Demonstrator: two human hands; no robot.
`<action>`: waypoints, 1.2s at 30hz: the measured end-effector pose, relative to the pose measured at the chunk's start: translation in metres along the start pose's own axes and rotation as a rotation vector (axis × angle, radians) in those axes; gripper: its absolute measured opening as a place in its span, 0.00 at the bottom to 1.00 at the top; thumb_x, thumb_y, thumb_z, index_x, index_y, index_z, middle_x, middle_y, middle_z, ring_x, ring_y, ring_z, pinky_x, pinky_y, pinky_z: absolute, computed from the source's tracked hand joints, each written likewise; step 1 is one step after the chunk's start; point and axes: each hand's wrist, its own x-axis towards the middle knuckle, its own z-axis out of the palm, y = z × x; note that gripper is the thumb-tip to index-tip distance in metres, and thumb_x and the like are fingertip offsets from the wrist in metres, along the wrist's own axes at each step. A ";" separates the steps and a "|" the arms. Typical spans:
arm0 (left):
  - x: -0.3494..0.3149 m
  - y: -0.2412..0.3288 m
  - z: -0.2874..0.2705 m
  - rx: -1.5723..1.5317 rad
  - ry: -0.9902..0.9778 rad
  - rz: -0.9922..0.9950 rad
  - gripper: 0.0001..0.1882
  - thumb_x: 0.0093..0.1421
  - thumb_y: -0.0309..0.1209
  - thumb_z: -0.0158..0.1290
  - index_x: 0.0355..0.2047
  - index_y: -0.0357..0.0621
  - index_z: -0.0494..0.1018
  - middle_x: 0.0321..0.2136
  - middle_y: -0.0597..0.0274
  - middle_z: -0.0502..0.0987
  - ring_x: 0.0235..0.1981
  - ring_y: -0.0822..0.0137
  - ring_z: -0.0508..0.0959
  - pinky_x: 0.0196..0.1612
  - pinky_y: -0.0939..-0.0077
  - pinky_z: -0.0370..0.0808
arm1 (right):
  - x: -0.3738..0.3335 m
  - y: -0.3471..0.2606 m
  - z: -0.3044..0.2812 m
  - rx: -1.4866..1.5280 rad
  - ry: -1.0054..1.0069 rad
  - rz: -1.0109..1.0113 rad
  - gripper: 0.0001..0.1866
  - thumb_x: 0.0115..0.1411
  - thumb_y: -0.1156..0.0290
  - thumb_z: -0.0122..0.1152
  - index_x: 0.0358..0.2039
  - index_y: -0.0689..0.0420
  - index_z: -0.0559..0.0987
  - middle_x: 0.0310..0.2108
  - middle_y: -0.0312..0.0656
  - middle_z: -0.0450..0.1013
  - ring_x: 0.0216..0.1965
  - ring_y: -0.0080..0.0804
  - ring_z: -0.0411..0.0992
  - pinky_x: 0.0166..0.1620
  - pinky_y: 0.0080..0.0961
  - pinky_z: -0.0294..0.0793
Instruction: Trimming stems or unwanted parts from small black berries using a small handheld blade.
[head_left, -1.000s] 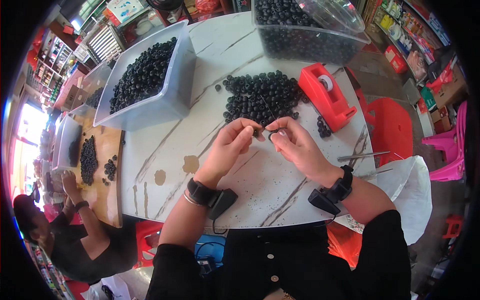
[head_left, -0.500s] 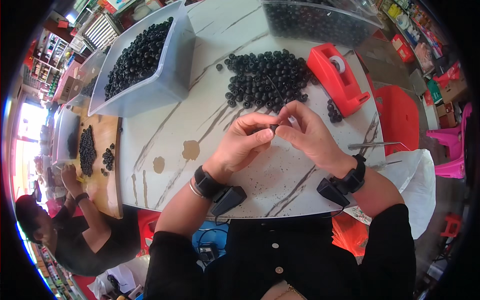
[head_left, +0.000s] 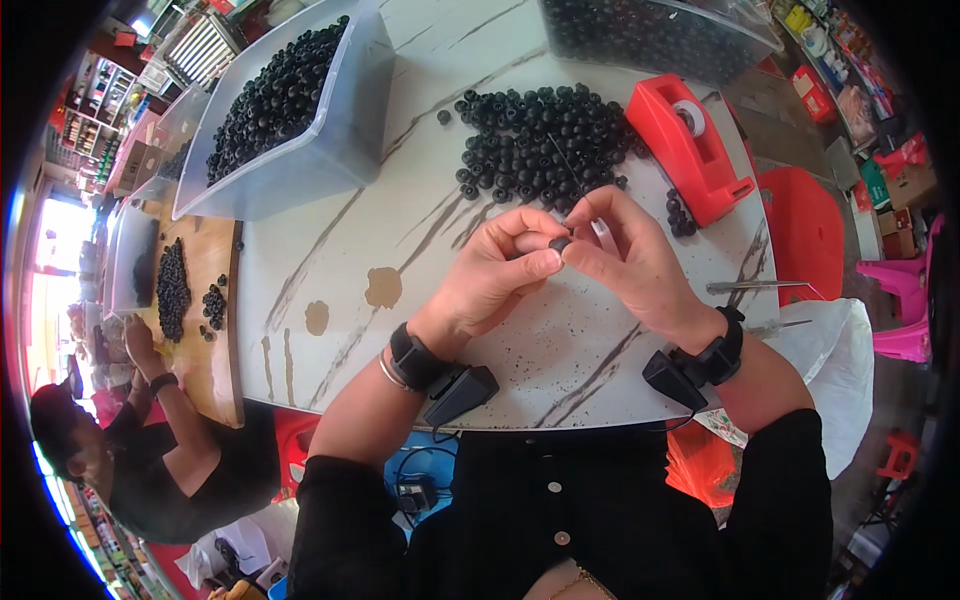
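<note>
Head view: both hands meet over the middle of the white marbled worktop (head_left: 330,250). The left hand (head_left: 497,275) and the right hand (head_left: 625,255) are closed in a pinch on 1 small black bead (head_left: 559,243), held between thumb and fingertips of both hands, above the worktop surface. A thin thread at the bead cannot be confirmed at this size. Each wrist carries a black band with a black wedge-shaped unit attached.

Directly beyond the hands lies a loose pile of black beads (head_left: 535,145), spread flat on the worktop. The right fingertips overlap the near edge of this pile and hide part of it. A red tape dispenser (head_left: 685,145) stands just right of the pile. A few stray beads (head_left: 680,212) lie beside its near end.

A clear plastic bin (head_left: 340,130) filled with black beads stands at far left. A second clear bin (head_left: 680,45) of beads stands at the far edge. 2 brown stains (head_left: 383,288) mark the worktop left of the hands.

A thin metal tool (head_left: 750,287) lies at the right edge, near the right wrist. At far left, another person (head_left: 150,450) in black works at a wooden board (head_left: 215,350) with more beads.
</note>
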 end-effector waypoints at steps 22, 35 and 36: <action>0.003 -0.003 -0.009 0.088 0.176 0.184 0.07 0.54 0.23 0.52 0.34 0.47 0.70 0.29 0.68 0.74 0.22 0.85 0.66 0.19 0.91 0.57 | -0.006 -0.010 0.009 -0.207 -0.055 -0.001 0.16 0.61 0.69 0.44 0.48 0.60 0.62 0.27 0.33 0.65 0.23 0.11 0.59 0.27 0.09 0.57; 0.002 -0.001 -0.005 0.138 0.106 0.206 0.08 0.53 0.25 0.53 0.35 0.44 0.69 0.31 0.64 0.75 0.32 0.73 0.73 0.30 0.87 0.65 | -0.007 -0.007 0.007 -0.288 -0.042 -0.034 0.15 0.60 0.71 0.47 0.47 0.61 0.63 0.29 0.34 0.65 0.31 0.17 0.65 0.35 0.14 0.63; 0.002 0.000 -0.003 0.138 0.107 0.205 0.08 0.53 0.25 0.53 0.35 0.44 0.69 0.31 0.64 0.75 0.32 0.73 0.73 0.30 0.87 0.65 | -0.006 -0.006 0.007 -0.294 -0.043 -0.045 0.15 0.60 0.71 0.47 0.46 0.61 0.64 0.29 0.34 0.65 0.30 0.17 0.65 0.35 0.14 0.63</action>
